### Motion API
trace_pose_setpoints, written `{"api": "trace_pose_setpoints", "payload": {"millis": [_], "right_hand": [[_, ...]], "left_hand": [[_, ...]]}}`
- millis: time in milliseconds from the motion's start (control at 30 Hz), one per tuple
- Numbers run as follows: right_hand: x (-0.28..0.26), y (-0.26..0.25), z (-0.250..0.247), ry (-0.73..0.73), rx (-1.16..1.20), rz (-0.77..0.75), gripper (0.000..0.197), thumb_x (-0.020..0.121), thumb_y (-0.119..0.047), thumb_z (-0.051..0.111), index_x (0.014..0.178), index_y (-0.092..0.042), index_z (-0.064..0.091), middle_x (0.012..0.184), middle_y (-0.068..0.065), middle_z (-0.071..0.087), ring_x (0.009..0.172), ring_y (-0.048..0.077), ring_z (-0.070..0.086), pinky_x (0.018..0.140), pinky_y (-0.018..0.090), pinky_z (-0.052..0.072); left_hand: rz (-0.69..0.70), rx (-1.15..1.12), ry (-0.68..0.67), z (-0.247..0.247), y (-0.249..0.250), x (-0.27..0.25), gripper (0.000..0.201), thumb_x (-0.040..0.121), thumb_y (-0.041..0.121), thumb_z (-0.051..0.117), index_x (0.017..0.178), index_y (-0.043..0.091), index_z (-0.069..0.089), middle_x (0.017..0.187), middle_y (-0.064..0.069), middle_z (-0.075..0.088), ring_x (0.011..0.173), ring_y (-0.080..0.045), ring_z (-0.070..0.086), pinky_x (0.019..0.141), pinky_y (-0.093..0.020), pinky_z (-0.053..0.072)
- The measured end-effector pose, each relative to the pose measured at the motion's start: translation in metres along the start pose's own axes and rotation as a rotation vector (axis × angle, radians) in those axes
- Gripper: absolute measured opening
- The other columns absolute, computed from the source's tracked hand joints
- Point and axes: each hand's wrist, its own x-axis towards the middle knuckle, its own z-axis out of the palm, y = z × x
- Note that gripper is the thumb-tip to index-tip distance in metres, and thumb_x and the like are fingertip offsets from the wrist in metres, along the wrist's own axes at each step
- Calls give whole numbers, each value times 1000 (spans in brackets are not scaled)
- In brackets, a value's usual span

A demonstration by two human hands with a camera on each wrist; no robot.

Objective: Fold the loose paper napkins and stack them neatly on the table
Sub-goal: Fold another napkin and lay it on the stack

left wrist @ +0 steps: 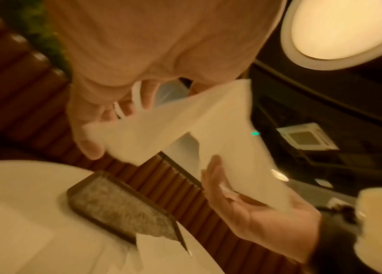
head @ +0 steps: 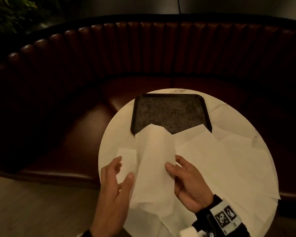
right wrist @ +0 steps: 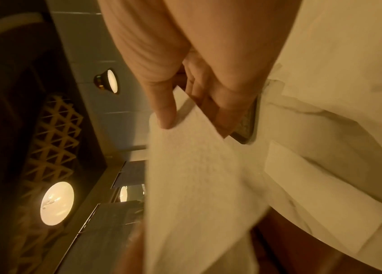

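Above the round white table (head: 113, 134) a loose white napkin (head: 154, 165) hangs unfolded. My right hand (head: 173, 162) pinches its right edge, thumb on top and fingers behind, as the right wrist view shows (right wrist: 194, 123). My left hand (head: 125, 168) is spread beside the left edge, and only its thumb touches the paper. In the left wrist view the napkin (left wrist: 220, 129) stretches blurred from my left hand (left wrist: 119, 126) to my right hand (left wrist: 220, 185). One folded napkin (head: 125, 153) lies flat on the table's left side. Several loose napkins (head: 220, 159) overlap on the right.
A dark rectangular tray (head: 135, 117) with a speckled floor sits at the table's far side, its near edge under the napkins. A curved brown leather bench (head: 143, 48) wraps round the table. Wooden floor (head: 32, 211) shows at lower left.
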Motion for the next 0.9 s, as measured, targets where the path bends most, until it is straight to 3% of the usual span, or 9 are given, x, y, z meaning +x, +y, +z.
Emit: {"api": "trace_pose_setpoints", "payload": {"millis": [67, 100, 233, 333, 533, 633, 733, 833, 900], "right_hand": [[-6, 2, 1, 59, -14, -40, 44, 78, -3, 67, 120, -3, 56, 112, 20, 70, 95, 30, 68, 84, 42, 59], [-9, 2, 1, 92, -30, -68, 42, 78, -4, 67, 119, -3, 56, 110, 18, 71, 92, 29, 69, 81, 41, 59], [-21, 3, -3, 185, -164, -150, 27, 85, -5, 64, 111, -5, 59, 105, 16, 73, 90, 32, 69, 78, 43, 57], [-29, 5, -6, 224, -202, -181, 27, 84, -3, 64, 111, -7, 61, 104, 13, 73, 94, 33, 70, 85, 47, 55], [-38, 9, -11, 263, -197, -273, 27, 85, 5, 58, 108, -9, 62, 107, 16, 72, 93, 33, 69, 80, 45, 54], [-48, 8, -18, 343, -240, -343, 35, 84, 9, 59, 108, -17, 60, 111, 15, 69, 91, 27, 69, 78, 42, 53], [-62, -13, -27, 484, -742, -636, 58, 80, 5, 68, 119, -34, 47, 127, 3, 54, 112, 18, 59, 92, 35, 47], [-71, -44, -17, 143, -1685, -947, 61, 85, -28, 67, 139, -26, 39, 147, -7, 34, 141, 18, 28, 113, 42, 27], [-62, -57, 4, -197, -1998, -762, 50, 88, -51, 52, 135, -34, 45, 149, -12, 35, 145, 14, 19, 117, 47, 12]], "left_hand": [[18, -101, -78, 8, 14, -12, 40, 82, 65, 39, 114, 45, 52, 116, 27, 55, 107, 5, 55, 87, -24, 45], [-44, -245, -121, 13, 18, -16, 45, 76, 63, 45, 108, 36, 59, 109, 18, 65, 101, -3, 62, 86, -29, 49], [-206, -456, -89, 31, 17, -23, 38, 75, 30, 75, 106, 15, 59, 87, -8, 74, 77, -24, 72, 75, -41, 58], [-335, -523, -63, 38, 13, -23, 28, 83, 11, 72, 107, 15, 58, 85, -9, 74, 78, -23, 72, 65, -32, 57], [-349, -674, -197, 45, 8, -11, 30, 82, 0, 70, 108, 9, 58, 89, -17, 69, 80, -27, 67, 75, -42, 53], [-185, -470, -189, 38, 9, -4, 24, 81, -3, 70, 99, 12, 63, 88, -12, 68, 79, -21, 65, 79, -37, 53], [206, -73, -271, 21, 21, 4, 19, 85, 5, 67, 95, 21, 63, 89, 8, 66, 74, -3, 61, 74, -18, 50], [731, 467, -434, 1, 39, 12, 14, 93, 19, 54, 104, 27, 59, 98, 15, 63, 87, -2, 57, 78, -13, 44], [908, 649, -567, -8, 52, 18, 18, 93, 20, 50, 107, 29, 58, 100, 13, 61, 90, -5, 54, 79, -19, 43]]}}
